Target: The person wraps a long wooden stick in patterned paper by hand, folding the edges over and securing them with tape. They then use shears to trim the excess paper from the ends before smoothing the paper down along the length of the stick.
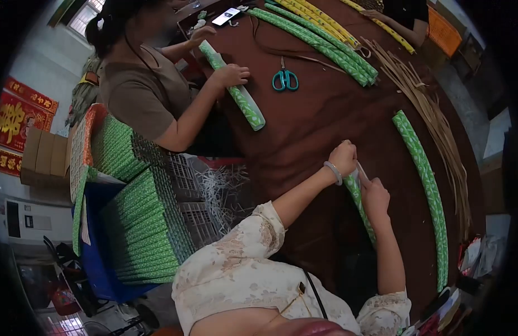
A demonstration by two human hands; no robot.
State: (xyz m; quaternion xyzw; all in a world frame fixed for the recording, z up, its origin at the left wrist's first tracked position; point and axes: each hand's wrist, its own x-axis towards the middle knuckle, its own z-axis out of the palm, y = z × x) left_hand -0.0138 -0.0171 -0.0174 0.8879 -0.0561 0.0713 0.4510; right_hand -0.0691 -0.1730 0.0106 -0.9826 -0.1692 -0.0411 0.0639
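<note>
The green roll [355, 193] is located between the two hands, over the near part of the brown worktop [303, 120]. The fingers of the left hand [343, 157] are clamped on its upper end. The right hand [376, 197] is placed against its side, one digit extended toward the left hand; whether its remaining fingers are clamped cannot be told.

Containers are positioned to the left of the worktop. The blue bin [94, 271] is filled with stacked green tubes [141, 238], laid parallel. A second stack [119, 145] is set just above; whether it is held in the same bin cannot be told. Grey lattice crates [197, 218] are placed beside the stacks, and shredded white strips [222, 190] are heaped next to them. Brown cardboard boxes [43, 154] are set farther left, near the wall; their contents are not shown.

On the worktop, a long green tube [424, 185] is laid to the right of the hands, beside loose brown strips [432, 120]. Teal-handled scissors [285, 81] are placed farther back, near grouped green rods [320, 50] and yellow rods [317, 22]. At the left edge, another patterned roll [245, 106] is held by a co-worker [138, 92].
</note>
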